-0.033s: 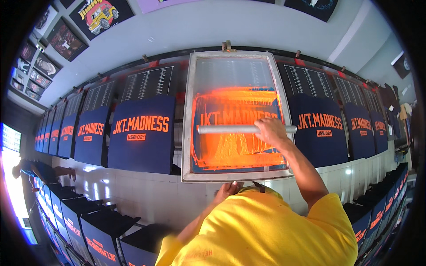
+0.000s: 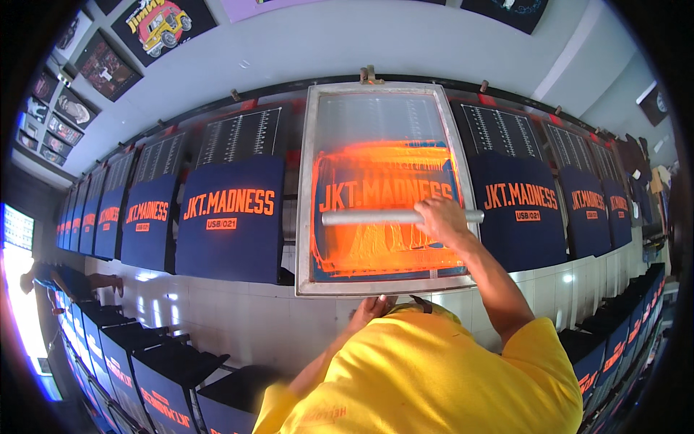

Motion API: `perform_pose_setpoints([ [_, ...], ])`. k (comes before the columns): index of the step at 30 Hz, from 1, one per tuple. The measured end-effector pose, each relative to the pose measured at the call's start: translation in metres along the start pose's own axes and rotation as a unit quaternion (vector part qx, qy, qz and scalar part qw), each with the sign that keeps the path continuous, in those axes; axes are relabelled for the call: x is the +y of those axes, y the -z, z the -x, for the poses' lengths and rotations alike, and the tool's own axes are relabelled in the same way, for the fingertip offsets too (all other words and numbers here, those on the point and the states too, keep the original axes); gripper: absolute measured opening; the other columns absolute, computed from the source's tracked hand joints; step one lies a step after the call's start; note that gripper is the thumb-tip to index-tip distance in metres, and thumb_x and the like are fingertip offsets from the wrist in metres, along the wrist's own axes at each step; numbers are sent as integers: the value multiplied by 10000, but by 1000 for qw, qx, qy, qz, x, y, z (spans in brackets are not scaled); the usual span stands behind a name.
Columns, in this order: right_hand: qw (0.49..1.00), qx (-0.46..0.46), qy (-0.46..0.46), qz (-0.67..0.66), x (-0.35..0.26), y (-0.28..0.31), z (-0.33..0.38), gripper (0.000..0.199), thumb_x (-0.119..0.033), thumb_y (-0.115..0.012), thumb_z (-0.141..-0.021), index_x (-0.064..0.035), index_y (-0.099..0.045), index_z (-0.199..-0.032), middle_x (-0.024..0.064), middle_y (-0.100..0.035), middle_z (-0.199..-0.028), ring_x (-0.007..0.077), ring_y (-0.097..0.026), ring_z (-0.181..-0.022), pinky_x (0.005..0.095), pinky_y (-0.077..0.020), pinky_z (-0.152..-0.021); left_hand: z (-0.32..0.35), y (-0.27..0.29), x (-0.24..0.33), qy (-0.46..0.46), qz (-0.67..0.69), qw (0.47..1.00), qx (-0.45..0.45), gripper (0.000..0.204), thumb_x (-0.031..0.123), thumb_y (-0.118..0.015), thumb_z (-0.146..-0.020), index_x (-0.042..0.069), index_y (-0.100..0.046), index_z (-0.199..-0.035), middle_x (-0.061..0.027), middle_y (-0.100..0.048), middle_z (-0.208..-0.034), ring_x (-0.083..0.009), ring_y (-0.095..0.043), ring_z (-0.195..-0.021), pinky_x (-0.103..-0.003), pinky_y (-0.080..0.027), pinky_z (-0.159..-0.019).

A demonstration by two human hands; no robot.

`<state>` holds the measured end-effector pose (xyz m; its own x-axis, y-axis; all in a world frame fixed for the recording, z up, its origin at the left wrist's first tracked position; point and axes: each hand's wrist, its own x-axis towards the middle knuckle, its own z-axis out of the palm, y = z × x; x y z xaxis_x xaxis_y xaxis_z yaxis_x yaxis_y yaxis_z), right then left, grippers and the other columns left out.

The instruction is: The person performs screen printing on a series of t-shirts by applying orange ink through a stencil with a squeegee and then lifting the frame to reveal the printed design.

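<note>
A metal-framed printing screen [image 2: 303, 181] lies over a dark blue fabric piece, its mesh smeared with wet orange ink [image 2: 376, 249]. Across the inked mesh runs a long grey squeegee [image 2: 369, 216]. My right hand [image 2: 441, 219] is closed round the right part of its bar. Orange lettering shows through the mesh on the far side of the bar. At the screen's near edge, close to my waist, my left hand [image 2: 372, 308] has its fingers curled against the frame; their tips are partly hidden.
Printed dark blue fabric pieces lie on boards at left [image 2: 230, 242] and right [image 2: 520, 235]. A rail [image 2: 264, 92] runs behind them. More boards [image 2: 155, 372] stand behind me on both sides. Another person [image 2: 69, 281] is at far left. Hanging clothes [image 2: 636, 170] are at far right.
The squeegee and my right hand have slid slightly toward me over the mesh, uncovering more of the lettering behind the bar. My left hand stays at the frame's near edge.
</note>
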<state>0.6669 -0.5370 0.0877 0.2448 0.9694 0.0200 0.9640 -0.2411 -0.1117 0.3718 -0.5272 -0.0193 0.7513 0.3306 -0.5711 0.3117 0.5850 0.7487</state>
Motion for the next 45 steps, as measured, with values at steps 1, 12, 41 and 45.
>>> perform_pose_setpoints([
  [1,1000,-13,3,4,-9,2,13,277,-233,-758,-706,-90,-602,-885,65,-655,-856,252,-634,-893,405,-524,-744,1,0,3,-2,-5,1000,-6,278,361,-535,-990,86,-566,-963,34,-480,-738,-100,-395,-681,-302,-343,-605],
  [12,997,76,20,11,-74,-40,124,496,-380,-792,-619,-87,-564,-947,34,-559,-1024,227,-522,-904,365,-443,-705,-25,23,-38,6,42,996,-79,200,281,-552,-984,89,-538,-925,19,-457,-728,-109,-380,-635,-294,-328,-571],
  [41,826,299,-370,-302,61,-97,148,201,-62,-564,-893,22,-635,-1061,200,-677,-942,314,-654,-875,364,-494,-800,-3,163,88,-253,-469,771,349,274,173,-554,-926,-12,-653,-1103,-177,-660,-779,-266,-646,-681,-345,-500,-658],
  [45,807,318,-386,-314,66,-107,147,162,-22,-581,-863,29,-663,-994,176,-686,-887,267,-663,-814,338,-497,-749,-6,161,95,-204,-411,828,323,254,156,-591,-907,11,-675,-1098,-190,-641,-735,-193,-632,-642,-331,-478,-616],
])
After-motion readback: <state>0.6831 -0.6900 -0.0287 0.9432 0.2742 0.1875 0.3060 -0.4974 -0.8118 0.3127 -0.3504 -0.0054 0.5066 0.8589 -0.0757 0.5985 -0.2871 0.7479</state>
